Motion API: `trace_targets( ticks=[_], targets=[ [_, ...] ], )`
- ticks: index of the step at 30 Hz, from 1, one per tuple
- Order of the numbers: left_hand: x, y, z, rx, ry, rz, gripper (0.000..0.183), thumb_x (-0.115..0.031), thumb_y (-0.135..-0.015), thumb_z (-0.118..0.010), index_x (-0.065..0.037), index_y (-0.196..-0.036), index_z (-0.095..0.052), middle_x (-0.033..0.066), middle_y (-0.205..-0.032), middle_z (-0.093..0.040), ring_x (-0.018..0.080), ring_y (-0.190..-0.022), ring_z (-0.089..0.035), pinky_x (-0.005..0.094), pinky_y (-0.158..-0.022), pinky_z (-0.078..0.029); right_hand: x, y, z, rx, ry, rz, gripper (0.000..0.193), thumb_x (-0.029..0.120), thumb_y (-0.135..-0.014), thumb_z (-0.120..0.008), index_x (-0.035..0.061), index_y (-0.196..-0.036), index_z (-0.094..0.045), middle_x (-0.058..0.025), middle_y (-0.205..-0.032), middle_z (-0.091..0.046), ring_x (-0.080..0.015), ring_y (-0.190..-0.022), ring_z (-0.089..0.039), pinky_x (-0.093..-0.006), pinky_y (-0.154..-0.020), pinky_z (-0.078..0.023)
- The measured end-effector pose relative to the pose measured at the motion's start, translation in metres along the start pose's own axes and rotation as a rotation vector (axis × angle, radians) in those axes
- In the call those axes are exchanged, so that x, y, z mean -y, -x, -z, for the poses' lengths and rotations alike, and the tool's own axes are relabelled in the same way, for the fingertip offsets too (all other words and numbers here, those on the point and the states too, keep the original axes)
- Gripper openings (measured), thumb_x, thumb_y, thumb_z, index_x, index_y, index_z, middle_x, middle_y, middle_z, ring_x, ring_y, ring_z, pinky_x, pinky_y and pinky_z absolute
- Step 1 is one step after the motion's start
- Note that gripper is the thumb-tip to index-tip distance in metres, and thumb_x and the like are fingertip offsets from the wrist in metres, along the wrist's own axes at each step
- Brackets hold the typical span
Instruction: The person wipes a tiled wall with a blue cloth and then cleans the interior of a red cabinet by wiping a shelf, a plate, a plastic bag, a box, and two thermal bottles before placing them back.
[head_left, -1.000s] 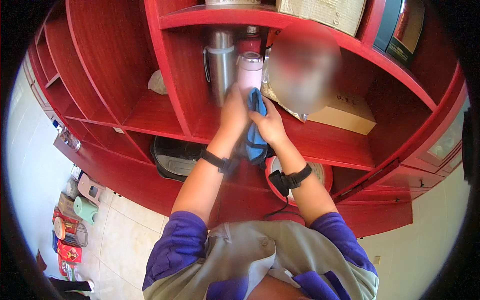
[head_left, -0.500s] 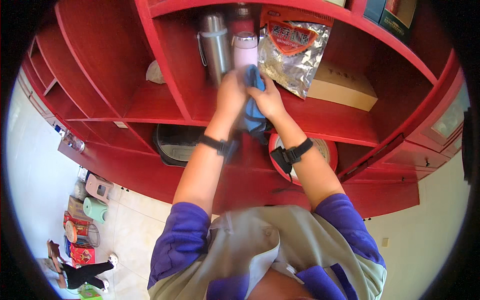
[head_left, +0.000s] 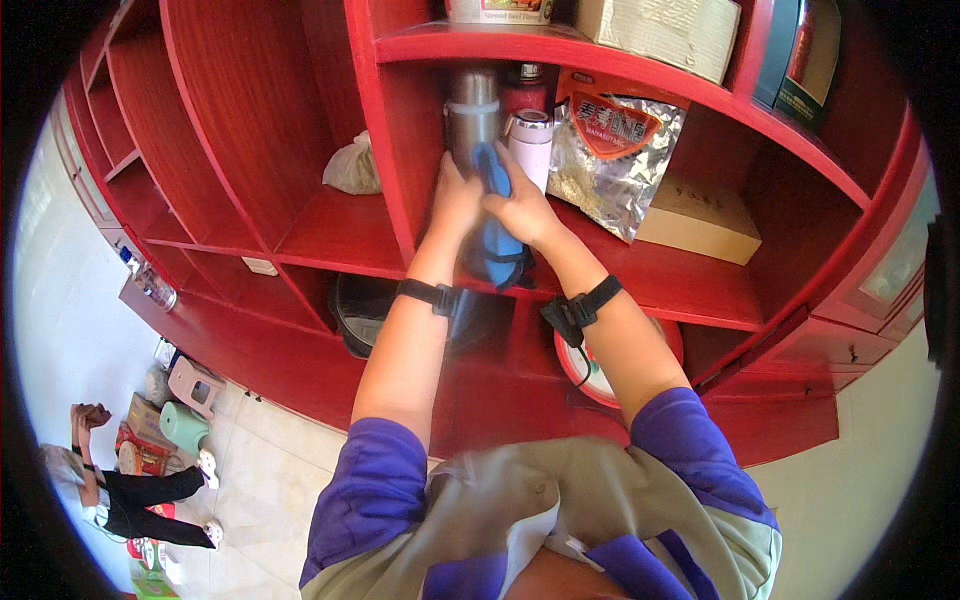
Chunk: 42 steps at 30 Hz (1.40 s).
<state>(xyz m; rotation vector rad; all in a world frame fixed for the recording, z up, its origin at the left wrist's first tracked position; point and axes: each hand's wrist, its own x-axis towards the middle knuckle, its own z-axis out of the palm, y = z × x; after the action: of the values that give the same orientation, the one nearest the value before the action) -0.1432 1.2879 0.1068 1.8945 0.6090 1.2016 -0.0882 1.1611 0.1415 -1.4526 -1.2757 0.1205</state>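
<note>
A silver steel thermos flask [head_left: 473, 122] stands in the middle compartment of the red shelf, and my left hand [head_left: 458, 200] is closed around its lower part. My right hand [head_left: 522, 210] grips a blue cloth [head_left: 497, 225], which lies against the flask's right side and hangs below my fingers. Just right of it stands a pink bottle [head_left: 531, 150] with a shiny cap, with a dark red bottle [head_left: 526, 93] behind it. My hands hide the foot of the flask.
A silver and red food bag [head_left: 615, 150] leans beside a tan carton [head_left: 700, 222] on the right. Below are a black container [head_left: 362, 320] and a round red-rimmed item [head_left: 600, 375]. A pale bag [head_left: 352, 167] sits left. Another person [head_left: 150, 500] stands at far left.
Both hands have moved with the blue cloth from the pink bottle to the steel thermos flask on its left. My view has shifted, showing more of the upper shelf.
</note>
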Motion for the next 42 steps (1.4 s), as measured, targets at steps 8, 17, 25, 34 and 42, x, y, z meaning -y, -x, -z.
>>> trace_targets(
  ticks=[8, 17, 25, 34, 42],
  targets=[
    [-0.014, 0.007, 0.007, 0.069, 0.131, 0.003, 0.068, -0.017, -0.082, -0.051, 0.009, -0.138, -0.023, 0.0310, -0.138, -0.034, 0.0390, -0.128, -0.037, 0.0390, -0.106, -0.030, -0.012, 0.003, -0.008, -0.082, -0.027, 0.011, 0.079, 0.014, -0.069, -0.059, 0.0006, -0.140, -0.027, -0.0261, -0.130, -0.046, -0.0345, -0.121, -0.046, -0.0334, -0.101, -0.035],
    [-0.070, 0.073, 0.034, -0.101, -0.148, -0.110, 0.070, -0.023, -0.076, -0.066, 0.010, -0.128, -0.032, 0.0319, -0.119, -0.042, 0.0463, -0.108, -0.047, 0.0459, -0.094, -0.039, 0.027, 0.068, -0.001, -0.070, -0.195, -0.012, 0.074, 0.004, -0.070, -0.057, 0.0004, -0.140, -0.030, -0.0169, -0.122, -0.052, -0.0214, -0.112, -0.052, -0.0306, -0.096, -0.038],
    [-0.078, 0.069, 0.031, -0.104, -0.049, -0.110, 0.081, -0.029, -0.064, -0.079, 0.001, -0.127, -0.038, 0.0227, -0.114, -0.047, 0.0367, -0.105, -0.052, 0.0410, -0.088, -0.044, 0.037, 0.084, 0.013, -0.087, -0.238, -0.074, 0.073, 0.009, -0.070, -0.059, 0.0009, -0.138, -0.033, -0.0198, -0.115, -0.056, -0.0248, -0.105, -0.057, -0.0336, -0.092, -0.042],
    [-0.117, 0.129, 0.046, 0.002, 0.182, -0.176, 0.076, -0.018, -0.063, -0.080, 0.000, -0.125, -0.039, 0.0185, -0.115, -0.053, 0.0292, -0.106, -0.055, 0.0402, -0.089, -0.044, 0.071, 0.131, 0.073, -0.210, -0.414, -0.012, 0.050, 0.012, -0.086, -0.058, 0.0003, -0.131, -0.040, -0.0071, -0.111, -0.056, -0.0134, -0.099, -0.054, -0.0281, -0.086, -0.044],
    [-0.125, 0.179, 0.048, 0.110, -0.145, -0.371, 0.077, -0.017, -0.062, -0.080, 0.004, -0.125, -0.041, 0.0212, -0.119, -0.053, 0.0315, -0.111, -0.052, 0.0390, -0.095, -0.040, 0.124, 0.155, 0.095, -0.235, 0.168, 0.480, 0.055, 0.026, -0.085, -0.056, 0.0031, -0.133, -0.042, -0.0229, -0.141, -0.030, -0.0357, -0.127, -0.036, -0.0426, -0.106, -0.026]
  ],
)
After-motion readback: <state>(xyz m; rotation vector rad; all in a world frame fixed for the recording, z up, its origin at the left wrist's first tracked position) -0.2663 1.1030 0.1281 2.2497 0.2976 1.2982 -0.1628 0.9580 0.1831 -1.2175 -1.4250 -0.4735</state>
